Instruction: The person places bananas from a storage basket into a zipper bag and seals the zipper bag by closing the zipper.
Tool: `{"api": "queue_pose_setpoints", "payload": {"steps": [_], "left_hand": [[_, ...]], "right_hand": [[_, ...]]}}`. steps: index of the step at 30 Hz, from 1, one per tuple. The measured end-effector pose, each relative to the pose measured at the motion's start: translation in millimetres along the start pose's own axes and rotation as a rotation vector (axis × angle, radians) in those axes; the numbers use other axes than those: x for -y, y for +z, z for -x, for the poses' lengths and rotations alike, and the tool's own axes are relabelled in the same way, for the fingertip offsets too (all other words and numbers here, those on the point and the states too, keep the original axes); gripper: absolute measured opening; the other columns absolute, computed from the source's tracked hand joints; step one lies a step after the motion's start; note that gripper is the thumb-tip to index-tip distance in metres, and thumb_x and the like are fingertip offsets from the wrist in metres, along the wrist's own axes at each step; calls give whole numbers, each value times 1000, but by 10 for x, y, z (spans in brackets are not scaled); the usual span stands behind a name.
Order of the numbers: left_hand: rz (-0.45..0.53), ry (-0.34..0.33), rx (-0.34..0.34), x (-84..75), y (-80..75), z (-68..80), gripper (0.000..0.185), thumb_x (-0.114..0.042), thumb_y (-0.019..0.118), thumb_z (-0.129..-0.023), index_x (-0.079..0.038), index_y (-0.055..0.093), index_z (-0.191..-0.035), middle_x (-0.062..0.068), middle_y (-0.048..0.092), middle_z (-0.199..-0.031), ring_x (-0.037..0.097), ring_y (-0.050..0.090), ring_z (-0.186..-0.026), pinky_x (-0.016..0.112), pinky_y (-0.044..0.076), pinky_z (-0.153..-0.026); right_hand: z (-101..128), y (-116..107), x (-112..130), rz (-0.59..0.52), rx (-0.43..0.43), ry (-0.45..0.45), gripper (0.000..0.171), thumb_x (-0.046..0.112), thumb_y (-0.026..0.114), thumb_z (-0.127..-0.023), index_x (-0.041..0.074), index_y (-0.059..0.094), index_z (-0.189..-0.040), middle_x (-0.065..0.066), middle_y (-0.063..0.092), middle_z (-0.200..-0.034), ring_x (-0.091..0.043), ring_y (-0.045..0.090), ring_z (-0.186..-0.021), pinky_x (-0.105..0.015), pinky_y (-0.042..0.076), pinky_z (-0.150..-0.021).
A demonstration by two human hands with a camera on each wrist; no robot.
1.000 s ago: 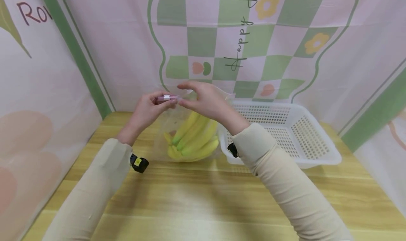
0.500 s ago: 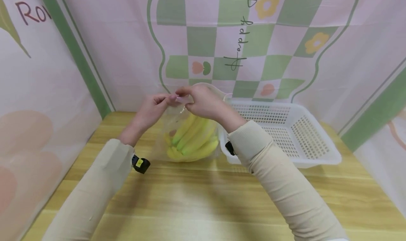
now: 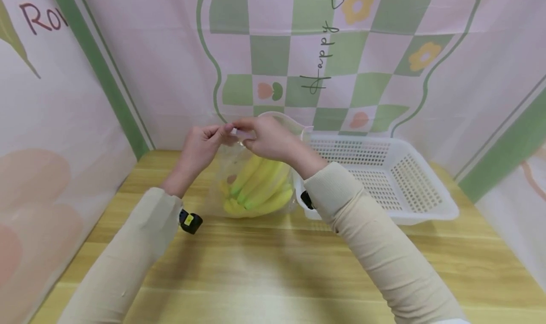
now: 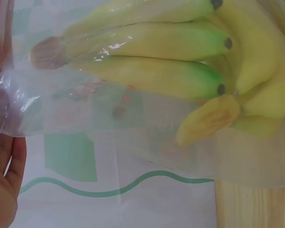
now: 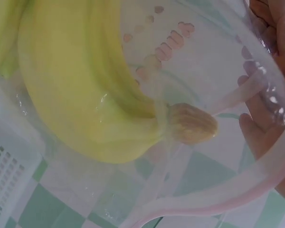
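A clear zip bag [image 3: 219, 189] with a pink-edged mouth stands on the table, a bunch of yellow bananas [image 3: 260, 184] inside it. My left hand [image 3: 199, 148] pinches the bag's upper left corner between thumb and index finger. Right beside it, my right hand [image 3: 273, 139] holds the pink edge, its index fingertip close to the left thumb. To the right of the hands the bag's mouth gapes in a curve; its pink rim [image 5: 204, 209] shows in the right wrist view. Through the film in the left wrist view appear green-tipped bananas [image 4: 147, 42] and their brown stem.
A white perforated plastic basket [image 3: 426, 215] stands directly right of the bag on the wooden table [image 3: 256, 272]. Behind rises a pink and green checked cloth backdrop [image 3: 273, 54], with another printed cloth [image 3: 47, 139] along the left side.
My right hand has closed in on the bag's edge beside the left hand. The pink strip with its white piece, earlier seen in the left hand, is now mostly hidden by the fingers.
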State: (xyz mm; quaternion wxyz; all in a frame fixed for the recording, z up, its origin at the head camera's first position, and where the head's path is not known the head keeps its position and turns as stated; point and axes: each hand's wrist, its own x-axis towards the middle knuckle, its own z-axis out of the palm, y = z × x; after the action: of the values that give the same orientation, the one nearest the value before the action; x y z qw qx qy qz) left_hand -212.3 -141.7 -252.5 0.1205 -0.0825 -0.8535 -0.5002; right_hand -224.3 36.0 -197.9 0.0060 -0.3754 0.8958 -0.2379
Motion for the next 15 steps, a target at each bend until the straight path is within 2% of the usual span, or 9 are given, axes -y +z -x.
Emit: {"api": "queue_pose_setpoints", "payload": {"steps": [4, 10, 15], "left_hand": [[7, 5, -10, -7, 7, 8, 54, -49, 47, -93, -3, 73, -101, 19, 73, -99, 29, 69, -98, 45, 50, -97], [49, 19, -18, 5, 28, 4, 55, -48, 46, -92, -2, 73, -102, 20, 73, -98, 28, 71, -90, 42, 54, -93], [43, 12, -26, 6, 32, 12, 58, -53, 46, -91, -3, 73, -100, 18, 73, -97, 27, 72, -89, 42, 54, -92]], "right_hand": [[-42, 35, 20, -1, -44, 35, 35, 24, 57, -96, 11, 61, -129, -6, 65, -128, -18, 63, -115, -32, 52, -95], [-80, 74, 71, 79, -133, 74, 29, 25, 57, -95, 15, 68, -120, -2, 71, -116, -15, 68, -100, -29, 54, -86], [-85, 59, 107, 97, -145, 114, 27, 27, 59, -94, 12, 71, -113, -3, 74, -108, -15, 69, -94, -29, 55, -83]]}}
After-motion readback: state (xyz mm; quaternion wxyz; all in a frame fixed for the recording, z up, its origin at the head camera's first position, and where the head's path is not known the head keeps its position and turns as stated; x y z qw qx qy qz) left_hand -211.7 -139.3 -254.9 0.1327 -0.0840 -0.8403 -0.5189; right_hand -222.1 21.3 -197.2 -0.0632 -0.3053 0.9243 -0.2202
